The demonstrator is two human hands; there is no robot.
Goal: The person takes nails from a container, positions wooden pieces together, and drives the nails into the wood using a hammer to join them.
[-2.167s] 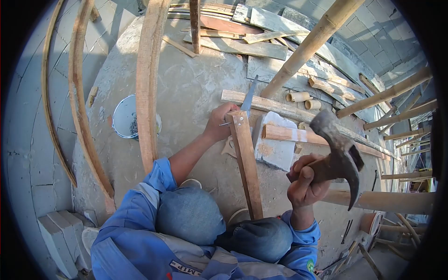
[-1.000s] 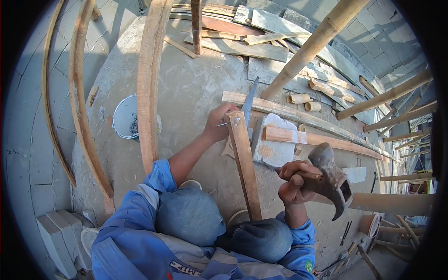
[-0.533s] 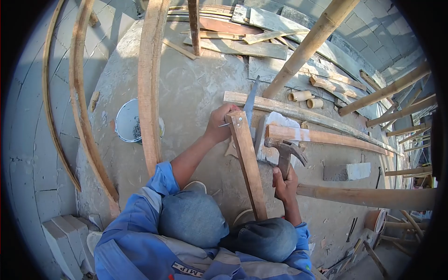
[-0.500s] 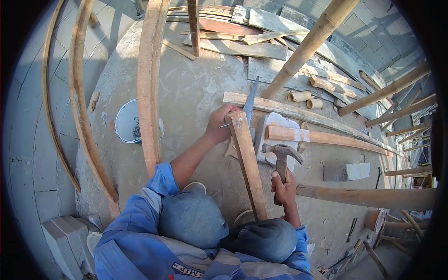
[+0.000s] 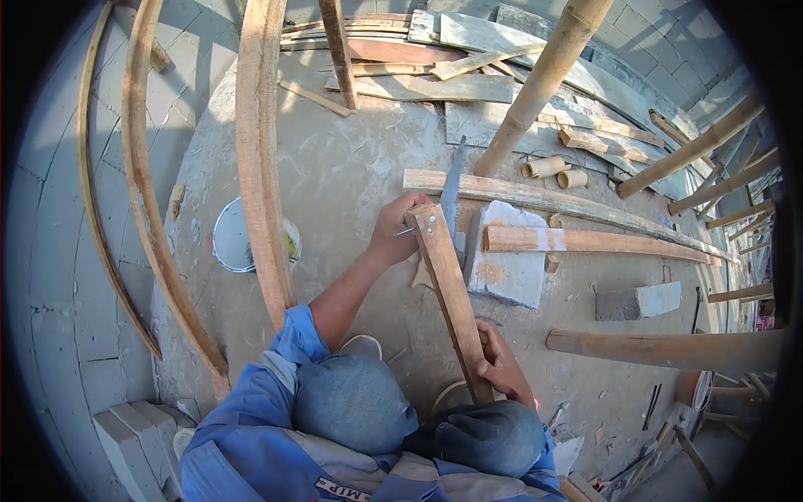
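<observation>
A wooden beam (image 5: 452, 293) slants from between my knees toward the middle of the view. Nail heads show on its far end, and a nail sticks out from that end's left side. My left hand (image 5: 400, 227) is closed around the beam's far end. Lower down, my right hand (image 5: 500, 360) is closed against the beam's right side, thumb across its face. Beyond the far end, a saw blade (image 5: 453, 188) points away from me. The hammer is no longer clearly visible; a thin dark shape (image 5: 489, 320) by my right fingers may be part of it.
A white block (image 5: 506, 280) with sawdust supports a plank (image 5: 602, 244). A bucket (image 5: 234, 243) stands at left behind an upright timber (image 5: 258, 151). Bamboo poles (image 5: 535, 92) rise at right. Boards (image 5: 468, 88) are piled at the back, and a grey block (image 5: 638, 301) lies at right.
My right hand has let go of the hammer and moved left and down onto the beam. My left hand stays at the far end. The view has shifted slightly.
</observation>
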